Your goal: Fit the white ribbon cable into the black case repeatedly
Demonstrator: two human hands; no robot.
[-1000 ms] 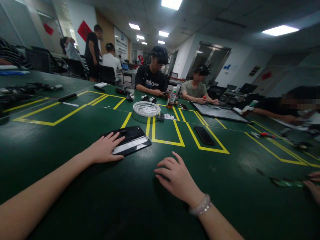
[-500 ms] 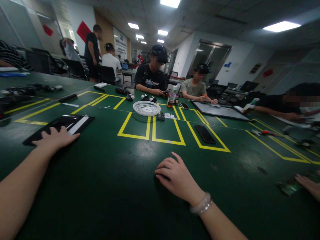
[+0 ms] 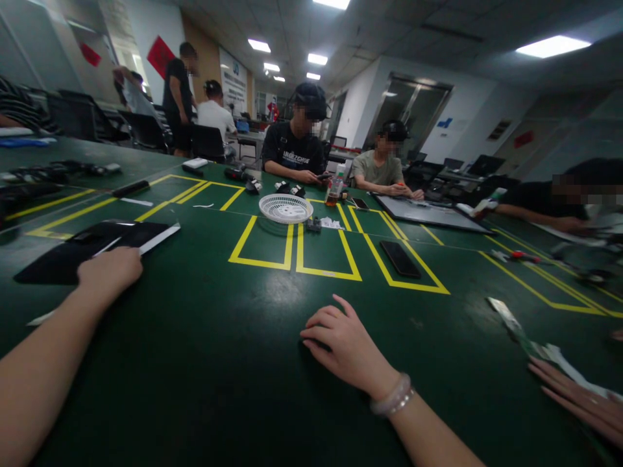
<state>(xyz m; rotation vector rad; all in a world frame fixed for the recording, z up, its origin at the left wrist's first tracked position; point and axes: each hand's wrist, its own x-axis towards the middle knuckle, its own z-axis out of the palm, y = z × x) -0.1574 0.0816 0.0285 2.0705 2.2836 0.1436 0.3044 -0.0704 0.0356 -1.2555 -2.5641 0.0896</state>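
Note:
My left hand point(image 3: 111, 271) is closed at the near edge of a glossy black flat pouch point(image 3: 58, 256) with white strips; whether its fingers grip the pouch is hidden. A white strip lies under the left forearm side. Near the middle of the green table point(image 3: 233, 363), my right hand point(image 3: 341, 337) rests with its fingers apart and holds nothing. A bracelet circles the right wrist. Beyond the hands stands a white slotted basket point(image 3: 285, 209), and a black phone point(image 3: 400, 259) lies inside a yellow tape outline.
A bottle point(image 3: 333, 189) stands behind the basket. Another person's hand point(image 3: 579, 395) touches a strip-like packet at the right. Cables point(image 3: 53, 174) lie at the far left, a large framed board point(image 3: 431, 213) at the back right. Several people sit around the table.
My left hand has gone from spread on the pouch to closed, and the pouch has shifted left and turned. At the right, the other person's hand and packet have moved. My right hand stays still.

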